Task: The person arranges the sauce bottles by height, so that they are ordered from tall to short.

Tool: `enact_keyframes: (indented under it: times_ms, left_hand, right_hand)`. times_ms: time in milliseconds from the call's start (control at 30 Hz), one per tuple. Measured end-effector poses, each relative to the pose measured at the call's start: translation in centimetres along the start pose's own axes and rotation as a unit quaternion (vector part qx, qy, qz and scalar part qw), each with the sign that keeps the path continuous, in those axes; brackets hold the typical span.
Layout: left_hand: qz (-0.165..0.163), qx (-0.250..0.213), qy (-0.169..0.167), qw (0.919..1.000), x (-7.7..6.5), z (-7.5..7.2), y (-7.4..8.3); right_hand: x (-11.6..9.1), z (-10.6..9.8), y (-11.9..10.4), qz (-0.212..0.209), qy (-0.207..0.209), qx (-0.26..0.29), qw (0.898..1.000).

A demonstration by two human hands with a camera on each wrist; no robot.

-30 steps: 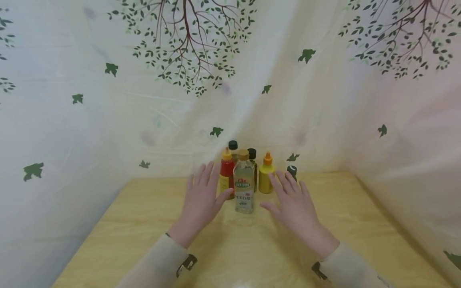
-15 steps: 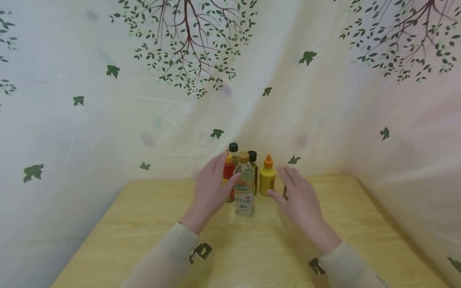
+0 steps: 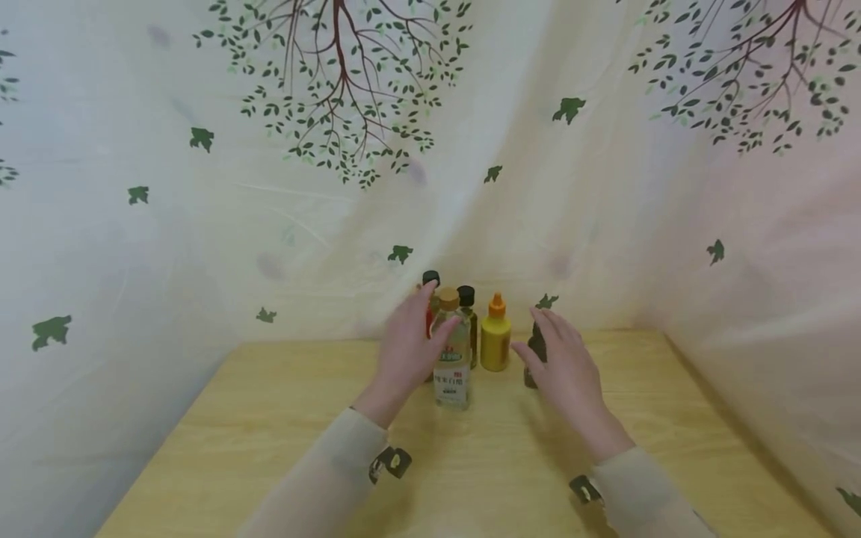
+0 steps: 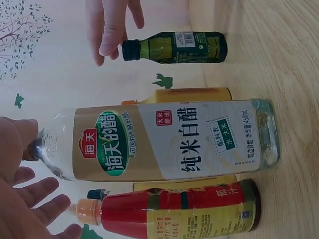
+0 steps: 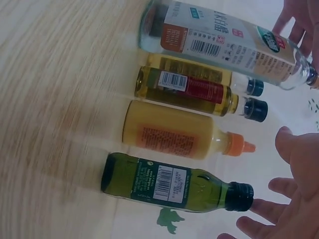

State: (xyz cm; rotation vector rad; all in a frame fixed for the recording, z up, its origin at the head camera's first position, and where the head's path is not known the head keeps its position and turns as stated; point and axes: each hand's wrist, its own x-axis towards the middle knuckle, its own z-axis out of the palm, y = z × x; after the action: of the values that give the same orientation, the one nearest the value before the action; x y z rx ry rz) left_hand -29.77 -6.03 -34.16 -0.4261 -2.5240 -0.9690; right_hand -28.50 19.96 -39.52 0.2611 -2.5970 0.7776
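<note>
My left hand (image 3: 406,344) reaches round the neck of a clear white rice vinegar bottle (image 3: 451,385), fingers spread. In the left wrist view its thumb overlaps the vinegar's cap, and the other fingers extend towards the orange cap of a red tomato sauce bottle (image 4: 199,209). My right hand (image 3: 568,373) is beside a small dark green bottle (image 5: 149,181); in the right wrist view its spread fingers come right up to the black cap. The hand hides much of this bottle in the head view. All the bottles stand upright on the table.
A yellow squeeze bottle (image 3: 495,344) with an orange nozzle stands between the hands. Two dark-capped bottles of yellow liquid, one with a red label (image 5: 184,89), stand behind the vinegar. A white curtain (image 3: 303,246) printed with leaves hangs behind the wooden table (image 3: 269,418).
My left hand has moved right, from beside the tomato sauce to the vinegar's neck. The right hand has shifted slightly right to the dark green bottle. The bottles stand where they were.
</note>
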Motion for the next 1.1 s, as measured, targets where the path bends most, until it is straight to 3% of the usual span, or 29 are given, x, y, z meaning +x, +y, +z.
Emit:
enact_keyframes:
  times_ms: [233, 533, 967, 1100]
  left_hand:
    - [-0.007, -0.024, 0.011, 0.9996, 0.5, 0.3, 0.2]
    - [-0.033, -0.019, 0.014, 0.9992, 0.9, 0.7, 0.7]
    - [-0.024, -0.042, 0.034, 0.9982, 0.6, 1.3, 0.5]
    - [-0.015, -0.047, 0.041, 0.9980, 0.5, 1.4, 0.5]
  right_hand:
    - [0.7, 0.4, 0.6, 0.020, 0.000, 0.026, 0.999]
    - [1.3, 0.6, 1.4, 0.057, -0.006, 0.077, 0.995]
    - [1.9, 1.8, 3.6, 0.099, 0.005, 0.156, 0.983]
    - [2.0, 2.4, 4.4, 0.093, 0.020, 0.183, 0.978]
